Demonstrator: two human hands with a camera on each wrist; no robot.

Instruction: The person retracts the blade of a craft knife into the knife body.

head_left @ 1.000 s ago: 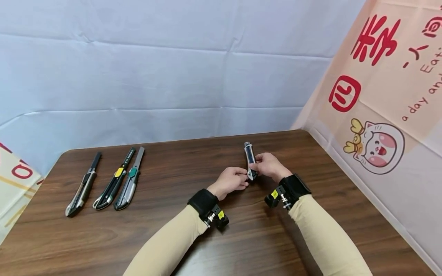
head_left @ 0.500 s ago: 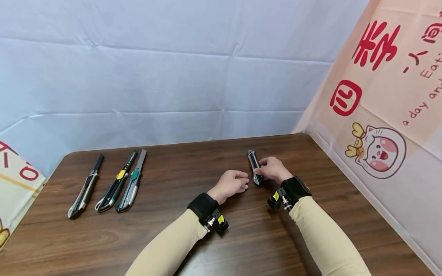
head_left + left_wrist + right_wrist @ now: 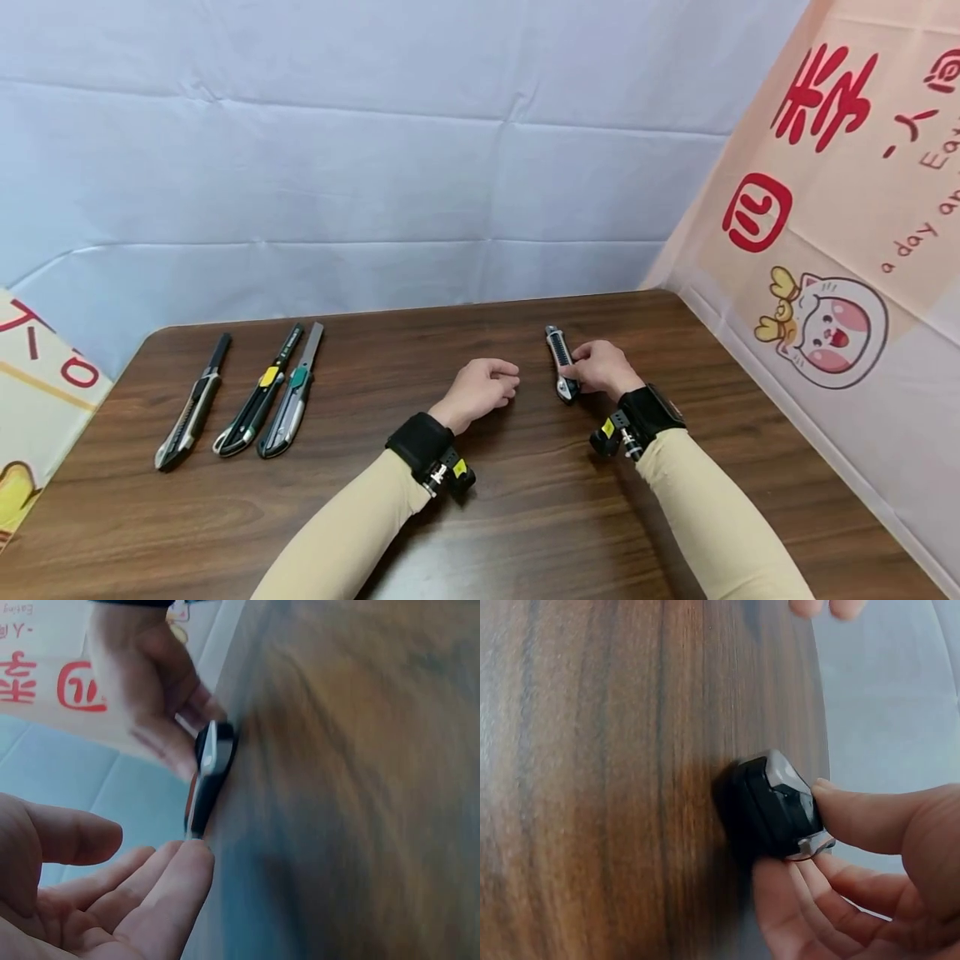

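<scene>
We're looking at a dark wood table (image 3: 225,517); creased pale blue sheet (image 3: 375,167) hanging behind; printed cloth (image 3: 847,208) hanging on rt side.

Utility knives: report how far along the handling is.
Done: three knives lie in a row at the table's left. In hand: the right hand pinches a fourth knife lying on the wood; the left hand rests beside it, holding nothing. Left: letting go of it.
</scene>
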